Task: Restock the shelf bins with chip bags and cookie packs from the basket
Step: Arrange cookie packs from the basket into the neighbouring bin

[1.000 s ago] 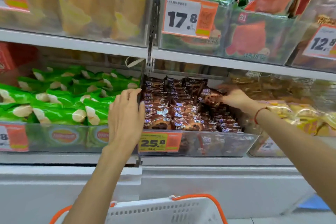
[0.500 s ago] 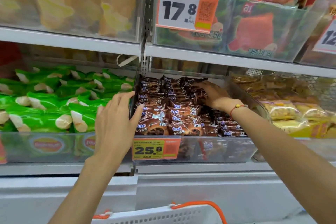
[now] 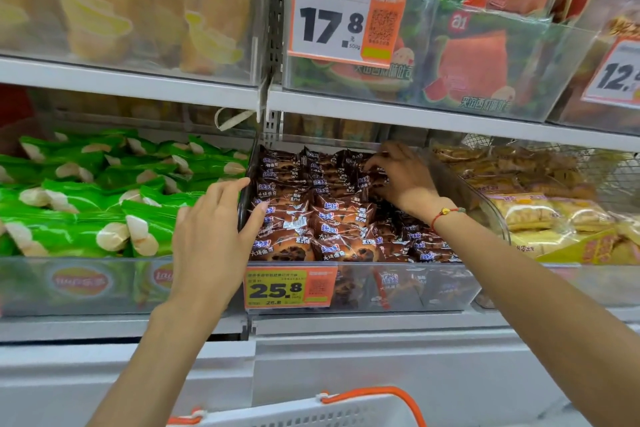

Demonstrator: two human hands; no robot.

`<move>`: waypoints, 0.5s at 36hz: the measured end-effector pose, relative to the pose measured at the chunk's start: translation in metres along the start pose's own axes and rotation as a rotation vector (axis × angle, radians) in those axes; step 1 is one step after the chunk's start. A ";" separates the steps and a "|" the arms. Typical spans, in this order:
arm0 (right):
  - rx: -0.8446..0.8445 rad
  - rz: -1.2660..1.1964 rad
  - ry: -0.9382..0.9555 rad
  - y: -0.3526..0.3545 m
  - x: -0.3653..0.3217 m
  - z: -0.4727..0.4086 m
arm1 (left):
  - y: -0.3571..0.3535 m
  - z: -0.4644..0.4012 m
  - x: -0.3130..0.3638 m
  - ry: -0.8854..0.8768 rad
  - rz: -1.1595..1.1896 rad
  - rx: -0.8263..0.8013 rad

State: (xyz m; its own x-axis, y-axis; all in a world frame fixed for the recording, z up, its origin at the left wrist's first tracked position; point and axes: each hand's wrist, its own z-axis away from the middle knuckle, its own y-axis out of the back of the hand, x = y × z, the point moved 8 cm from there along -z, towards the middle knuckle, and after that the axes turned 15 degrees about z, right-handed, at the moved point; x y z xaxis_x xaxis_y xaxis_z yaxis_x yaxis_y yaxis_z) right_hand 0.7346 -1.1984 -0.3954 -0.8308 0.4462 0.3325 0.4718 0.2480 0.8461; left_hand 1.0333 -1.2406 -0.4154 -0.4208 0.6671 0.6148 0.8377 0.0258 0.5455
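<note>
The clear plastic bin (image 3: pixel 398 284) looks smooth and glossy. The brown cookie packs (image 3: pixel 332 218) are shiny film. The white shelf (image 3: pixel 433 116) appears to be matt painted metal; the white slotted basket (image 3: pixel 311 414), plastic.

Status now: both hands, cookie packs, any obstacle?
Left hand open, resting on bin wall. Right hand fingers curled among brown cookie packs. No obstacle visible.

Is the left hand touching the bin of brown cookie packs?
Touching. The head view shows the left hand straddling the bin's left wall, thumb inside against the brown cookie packs.
</note>
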 end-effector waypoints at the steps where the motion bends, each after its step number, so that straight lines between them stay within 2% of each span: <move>1: -0.012 0.016 0.017 -0.001 -0.002 0.000 | 0.000 0.000 0.000 -0.001 -0.001 0.002; 5: -0.076 -0.052 0.024 -0.007 -0.004 -0.002 | 0.000 0.000 0.001 0.001 0.004 0.008; 12: -0.064 -0.056 0.013 -0.011 -0.010 -0.002 | -0.001 -0.001 0.000 0.003 0.007 0.014; 15: -0.099 -0.067 0.009 -0.014 -0.011 -0.002 | -0.001 0.000 -0.001 0.016 0.020 0.023; 18: -0.177 -0.178 -0.021 -0.016 -0.006 -0.004 | -0.001 0.001 -0.002 0.026 0.033 0.025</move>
State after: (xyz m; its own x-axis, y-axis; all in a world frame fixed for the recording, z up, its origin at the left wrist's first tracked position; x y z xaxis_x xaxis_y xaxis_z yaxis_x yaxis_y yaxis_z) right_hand 0.7314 -1.2084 -0.4094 -0.8891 0.4269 0.1648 0.2580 0.1704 0.9510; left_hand 1.0332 -1.2413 -0.4175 -0.4010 0.6484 0.6471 0.8599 0.0229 0.5099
